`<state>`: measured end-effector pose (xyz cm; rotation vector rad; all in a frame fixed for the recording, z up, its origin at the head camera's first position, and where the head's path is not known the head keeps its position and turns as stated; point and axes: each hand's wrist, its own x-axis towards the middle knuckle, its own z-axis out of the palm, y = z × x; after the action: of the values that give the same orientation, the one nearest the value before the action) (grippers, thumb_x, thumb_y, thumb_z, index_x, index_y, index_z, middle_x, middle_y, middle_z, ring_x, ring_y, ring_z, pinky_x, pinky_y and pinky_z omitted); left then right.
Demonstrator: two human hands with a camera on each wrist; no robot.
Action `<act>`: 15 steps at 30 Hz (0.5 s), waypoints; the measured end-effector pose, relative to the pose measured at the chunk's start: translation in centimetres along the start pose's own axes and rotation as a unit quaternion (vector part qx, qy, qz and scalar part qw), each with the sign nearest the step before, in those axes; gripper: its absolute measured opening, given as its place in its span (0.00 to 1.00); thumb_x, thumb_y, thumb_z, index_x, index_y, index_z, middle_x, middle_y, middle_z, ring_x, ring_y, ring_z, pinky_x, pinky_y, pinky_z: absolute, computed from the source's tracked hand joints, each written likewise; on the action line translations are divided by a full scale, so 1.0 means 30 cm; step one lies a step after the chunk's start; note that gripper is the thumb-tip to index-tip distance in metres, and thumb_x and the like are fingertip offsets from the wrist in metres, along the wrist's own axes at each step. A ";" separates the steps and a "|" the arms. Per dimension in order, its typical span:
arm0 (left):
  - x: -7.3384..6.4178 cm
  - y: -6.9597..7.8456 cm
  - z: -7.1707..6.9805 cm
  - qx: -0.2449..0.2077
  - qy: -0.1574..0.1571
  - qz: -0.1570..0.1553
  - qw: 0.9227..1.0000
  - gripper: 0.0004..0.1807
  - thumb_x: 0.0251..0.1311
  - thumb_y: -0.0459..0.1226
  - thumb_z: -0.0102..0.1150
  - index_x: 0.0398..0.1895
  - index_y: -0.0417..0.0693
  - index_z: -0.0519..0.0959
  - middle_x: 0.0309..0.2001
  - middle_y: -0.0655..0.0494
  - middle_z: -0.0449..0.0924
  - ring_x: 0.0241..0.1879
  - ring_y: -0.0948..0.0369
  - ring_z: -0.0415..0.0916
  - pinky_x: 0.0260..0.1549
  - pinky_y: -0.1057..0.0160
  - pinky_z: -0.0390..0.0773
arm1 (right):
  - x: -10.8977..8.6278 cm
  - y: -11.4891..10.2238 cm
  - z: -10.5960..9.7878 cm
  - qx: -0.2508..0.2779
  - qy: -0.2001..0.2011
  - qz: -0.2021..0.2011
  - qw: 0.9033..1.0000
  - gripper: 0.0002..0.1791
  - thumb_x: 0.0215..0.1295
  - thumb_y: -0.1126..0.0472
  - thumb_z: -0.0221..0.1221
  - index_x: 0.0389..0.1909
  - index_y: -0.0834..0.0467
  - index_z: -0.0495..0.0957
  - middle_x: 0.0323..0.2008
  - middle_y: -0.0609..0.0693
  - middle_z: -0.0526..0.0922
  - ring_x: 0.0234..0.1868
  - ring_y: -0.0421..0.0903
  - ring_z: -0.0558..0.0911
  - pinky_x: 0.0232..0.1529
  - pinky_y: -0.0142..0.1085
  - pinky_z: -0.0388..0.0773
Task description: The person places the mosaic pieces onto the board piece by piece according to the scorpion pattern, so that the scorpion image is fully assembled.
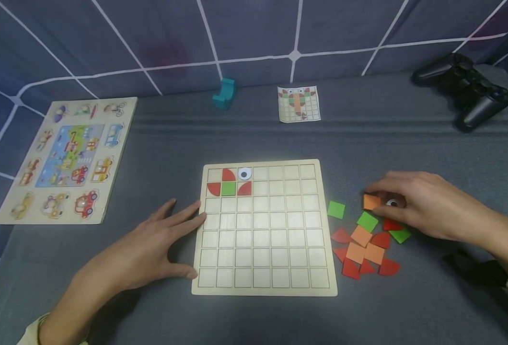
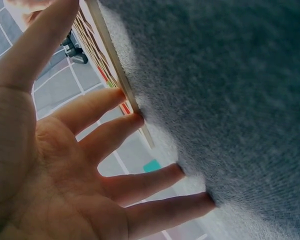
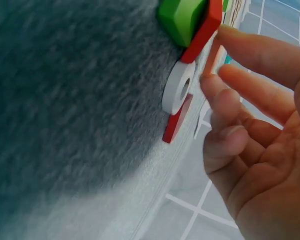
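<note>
A square wooden grid board [image 1: 288, 220] lies in the middle of the head view. In its upper left cells are a green square tile [image 1: 228, 188], several red quarter-round tiles [image 1: 213, 189] and a white eye disc [image 1: 245, 170]. My left hand [image 1: 148, 247] is spread at the board's left side, thumb and two fingertips at its edge [image 2: 110, 45]. Right of the board, my right hand [image 1: 435, 206] pinches an orange square tile [image 1: 371, 202] between thumb and fingers. Beneath that hand sit another eye disc [image 3: 173, 90] and red tiles [image 3: 178, 119].
Loose orange tiles [image 1: 355, 252], red tiles [image 1: 389, 267] and green tiles [image 1: 336, 209] lie right of the board. A printed pattern card [image 1: 299, 112], a teal curved piece [image 1: 225, 94] and a black game controller [image 1: 465, 91] stand behind. A picture puzzle board [image 1: 70, 158] is at left.
</note>
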<state>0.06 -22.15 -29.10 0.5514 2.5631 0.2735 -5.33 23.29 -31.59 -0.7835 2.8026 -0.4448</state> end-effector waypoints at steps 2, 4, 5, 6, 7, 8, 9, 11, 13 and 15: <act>-0.001 0.001 -0.001 0.000 -0.001 0.000 1.000 0.58 0.36 0.65 0.74 0.74 0.59 0.64 0.76 0.57 0.53 0.72 0.33 0.45 0.55 0.27 0.61 | 0.005 -0.011 -0.003 0.006 0.018 -0.017 1.000 0.18 0.52 0.57 0.74 0.45 0.52 0.86 0.30 0.38 0.76 0.26 0.35 0.70 0.26 0.34 0.69; -0.001 0.002 -0.001 0.000 0.000 0.002 1.000 0.58 0.36 0.65 0.74 0.74 0.59 0.64 0.76 0.57 0.53 0.72 0.33 0.45 0.55 0.27 0.61 | 0.015 -0.026 -0.006 0.013 0.034 -0.036 0.999 0.17 0.51 0.57 0.75 0.44 0.51 0.86 0.30 0.36 0.75 0.24 0.34 0.68 0.25 0.32 0.67; 0.000 0.002 -0.001 -0.001 0.001 0.003 1.000 0.58 0.36 0.65 0.74 0.74 0.59 0.65 0.76 0.57 0.54 0.72 0.33 0.45 0.55 0.27 0.61 | 0.021 -0.035 -0.009 0.015 0.042 -0.047 0.998 0.16 0.51 0.58 0.75 0.43 0.50 0.86 0.30 0.36 0.75 0.24 0.33 0.68 0.24 0.32 0.66; 0.000 0.003 -0.001 -0.001 0.002 0.004 1.000 0.58 0.36 0.65 0.74 0.74 0.59 0.65 0.76 0.57 0.54 0.72 0.33 0.45 0.55 0.27 0.61 | 0.030 -0.045 -0.011 0.018 0.049 -0.057 0.997 0.16 0.50 0.58 0.75 0.43 0.50 0.86 0.30 0.36 0.75 0.24 0.33 0.68 0.24 0.31 0.66; 0.000 0.003 -0.001 -0.002 0.002 0.005 1.000 0.58 0.35 0.65 0.75 0.74 0.58 0.65 0.76 0.57 0.54 0.72 0.33 0.45 0.55 0.27 0.60 | 0.040 -0.055 -0.013 0.023 0.053 -0.068 0.996 0.16 0.50 0.59 0.75 0.42 0.49 0.86 0.31 0.36 0.76 0.25 0.33 0.69 0.24 0.31 0.67; 0.000 0.004 -0.001 -0.004 0.001 0.005 1.000 0.58 0.35 0.64 0.75 0.74 0.58 0.65 0.76 0.57 0.54 0.72 0.33 0.45 0.56 0.27 0.60 | 0.053 -0.065 -0.014 0.028 0.055 -0.077 0.995 0.16 0.51 0.59 0.75 0.42 0.49 0.86 0.32 0.36 0.77 0.25 0.33 0.70 0.25 0.32 0.68; 0.000 0.004 -0.001 -0.006 0.001 0.004 1.000 0.57 0.35 0.64 0.75 0.74 0.58 0.65 0.76 0.56 0.54 0.72 0.33 0.45 0.56 0.27 0.59 | 0.067 -0.076 -0.016 0.031 0.053 -0.083 0.995 0.16 0.51 0.59 0.75 0.42 0.49 0.86 0.33 0.37 0.78 0.26 0.33 0.70 0.25 0.33 0.69; 0.001 0.003 -0.001 -0.007 0.000 0.004 1.000 0.57 0.35 0.64 0.75 0.74 0.57 0.66 0.76 0.56 0.54 0.72 0.33 0.45 0.56 0.26 0.59 | 0.099 -0.102 -0.022 0.038 0.046 -0.095 0.994 0.15 0.53 0.58 0.74 0.42 0.49 0.86 0.34 0.38 0.79 0.27 0.34 0.71 0.27 0.34 0.70; 0.001 0.002 -0.002 -0.009 0.000 0.004 1.000 0.57 0.35 0.64 0.75 0.74 0.58 0.66 0.76 0.56 0.55 0.72 0.32 0.45 0.55 0.26 0.59 | 0.131 -0.127 -0.028 0.047 0.041 -0.111 0.992 0.13 0.55 0.58 0.73 0.42 0.49 0.86 0.34 0.38 0.79 0.27 0.35 0.72 0.28 0.36 0.71; 0.002 0.001 -0.003 -0.010 0.000 0.003 1.000 0.57 0.35 0.65 0.75 0.74 0.58 0.66 0.76 0.56 0.55 0.72 0.32 0.45 0.55 0.26 0.60 | 0.164 -0.155 -0.035 0.053 0.036 -0.126 0.990 0.11 0.56 0.58 0.72 0.41 0.49 0.86 0.33 0.39 0.78 0.26 0.35 0.71 0.28 0.35 0.70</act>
<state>-0.02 -22.10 -29.05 0.5523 2.5567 0.3001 -7.56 17.13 -29.57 -1.1231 2.7265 -0.6682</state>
